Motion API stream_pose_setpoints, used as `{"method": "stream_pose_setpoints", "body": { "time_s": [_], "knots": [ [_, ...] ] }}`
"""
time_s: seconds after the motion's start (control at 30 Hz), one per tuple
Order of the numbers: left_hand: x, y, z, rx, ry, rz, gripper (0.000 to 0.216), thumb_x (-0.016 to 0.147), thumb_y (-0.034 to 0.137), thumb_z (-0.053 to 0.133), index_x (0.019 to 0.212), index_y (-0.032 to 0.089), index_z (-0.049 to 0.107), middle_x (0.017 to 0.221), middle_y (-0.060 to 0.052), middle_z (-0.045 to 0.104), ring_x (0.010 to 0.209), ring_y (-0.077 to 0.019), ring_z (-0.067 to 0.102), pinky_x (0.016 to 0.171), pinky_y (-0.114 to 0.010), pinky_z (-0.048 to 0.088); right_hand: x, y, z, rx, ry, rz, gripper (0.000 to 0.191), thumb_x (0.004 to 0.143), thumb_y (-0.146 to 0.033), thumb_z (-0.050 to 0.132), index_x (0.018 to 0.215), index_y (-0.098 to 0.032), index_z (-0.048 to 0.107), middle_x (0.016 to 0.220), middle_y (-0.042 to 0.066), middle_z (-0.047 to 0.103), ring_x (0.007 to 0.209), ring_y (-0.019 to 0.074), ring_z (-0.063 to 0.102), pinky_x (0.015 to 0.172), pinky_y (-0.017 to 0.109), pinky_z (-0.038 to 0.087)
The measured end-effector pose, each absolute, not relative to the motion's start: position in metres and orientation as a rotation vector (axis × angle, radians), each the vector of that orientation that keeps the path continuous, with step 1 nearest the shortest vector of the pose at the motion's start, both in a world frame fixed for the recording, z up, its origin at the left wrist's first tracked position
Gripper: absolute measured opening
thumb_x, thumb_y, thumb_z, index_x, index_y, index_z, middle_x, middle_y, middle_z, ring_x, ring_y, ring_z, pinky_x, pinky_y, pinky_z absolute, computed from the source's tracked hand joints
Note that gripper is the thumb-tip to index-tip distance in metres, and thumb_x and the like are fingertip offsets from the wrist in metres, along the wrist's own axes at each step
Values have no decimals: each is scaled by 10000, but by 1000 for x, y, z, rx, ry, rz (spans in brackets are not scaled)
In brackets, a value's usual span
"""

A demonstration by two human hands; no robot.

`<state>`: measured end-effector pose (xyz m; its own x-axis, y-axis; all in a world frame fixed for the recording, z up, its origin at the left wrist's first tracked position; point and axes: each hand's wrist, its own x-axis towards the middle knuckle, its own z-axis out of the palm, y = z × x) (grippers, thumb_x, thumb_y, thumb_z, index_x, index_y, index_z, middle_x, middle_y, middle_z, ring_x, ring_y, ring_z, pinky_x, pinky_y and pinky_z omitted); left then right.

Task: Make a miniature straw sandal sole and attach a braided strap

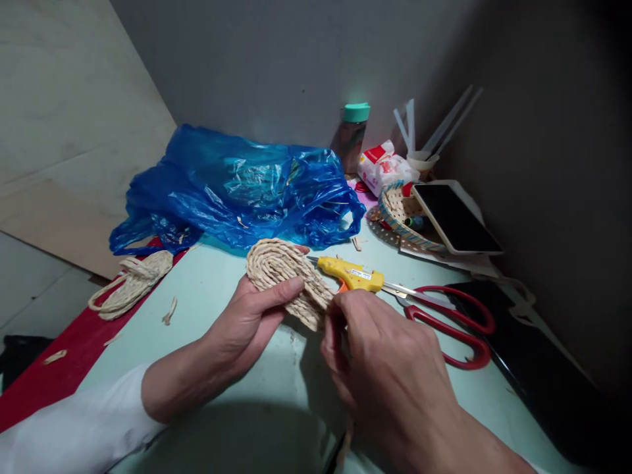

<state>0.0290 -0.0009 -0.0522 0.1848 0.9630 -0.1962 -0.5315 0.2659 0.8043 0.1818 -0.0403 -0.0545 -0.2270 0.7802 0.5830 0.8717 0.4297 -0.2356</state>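
My left hand [251, 316] grips a flat oval piece coiled from braided straw rope [284, 276], thumb on top and fingers under it, just above the pale green table [207, 289]. My right hand [380, 355] is closed at the piece's right end, pinching the braid there. A yellow glue gun [351, 274] lies on the table right behind the piece, its nozzle pointing left. Red-handled scissors [451, 322] lie to the right of my right hand.
A crumpled blue plastic bag [237, 191] fills the back of the table. A bundle of straw rope [131, 283] lies at the left edge on a red strip. At the back right stand a teal-capped bottle [353, 135], a woven basket [402, 214], a tablet [457, 217] and a cup of sticks.
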Motion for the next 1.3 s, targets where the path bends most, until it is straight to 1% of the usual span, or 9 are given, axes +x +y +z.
{"method": "stream_pose_setpoints", "body": {
  "time_s": [0.2,0.4,0.6,0.7,0.8,0.93,1.0,1.1,1.3],
  "knots": [
    [24,1,-51,617,755,1132,431,847,99,666,1262,202,614,1085,-77,742,1043,-257,693,1009,-416,511,195,-38,-47,-1363,-2005,167,95,838,-158,475,808,-226,534,582,-22,582,457,134,545,437,262,323],
    [22,3,-53,616,784,1116,514,817,57,683,1308,174,585,1064,-83,749,1046,-258,696,1019,-418,515,195,-37,-42,-1461,-1999,230,91,788,-148,494,767,-221,543,551,-32,565,416,128,506,429,264,313],
    [24,2,-50,676,782,1094,581,788,30,697,1336,170,564,1015,-72,758,1021,-260,707,988,-415,544,195,-37,-44,-1530,-1991,333,85,804,-153,490,780,-221,535,531,-38,537,410,133,487,448,287,270],
    [24,0,-49,679,782,1085,585,800,30,684,1349,186,553,993,-56,757,997,-244,714,947,-385,570,196,-37,-47,-1523,-1998,340,84,806,-153,489,789,-224,528,542,-28,549,415,139,486,457,294,260],
    [24,0,-50,687,789,1089,580,803,33,689,1341,204,555,941,-30,754,938,-201,724,880,-311,593,195,-37,-49,-1488,-2016,332,92,800,-140,493,788,-227,521,580,-17,578,437,139,488,471,293,276],
    [24,0,-51,685,797,1093,496,765,30,734,1215,201,617,875,-2,750,833,-140,723,799,-225,597,193,-35,-49,-1452,-2029,310,104,796,-129,501,751,-223,490,582,-34,562,442,121,460,480,289,286],
    [24,-1,-51,699,801,1084,435,754,41,751,1146,193,639,865,-4,752,812,-135,720,774,-221,602,193,-35,-49,-1442,-2030,308,109,798,-131,507,736,-217,481,575,-43,543,438,110,448,477,286,279],
    [24,-2,-51,719,803,1079,413,741,44,765,1109,192,652,843,-1,751,795,-128,714,755,-217,604,194,-34,-48,-1427,-2036,317,121,792,-122,512,722,-213,473,568,-55,512,432,96,419,475,280,269],
    [28,-4,-47,756,843,1067,549,753,23,739,1253,219,622,829,12,739,766,-115,690,756,-211,595,195,-37,-46,-1456,-2052,375,162,796,-123,512,695,-215,426,567,-62,485,441,91,394,474,267,248]
  ]
}}
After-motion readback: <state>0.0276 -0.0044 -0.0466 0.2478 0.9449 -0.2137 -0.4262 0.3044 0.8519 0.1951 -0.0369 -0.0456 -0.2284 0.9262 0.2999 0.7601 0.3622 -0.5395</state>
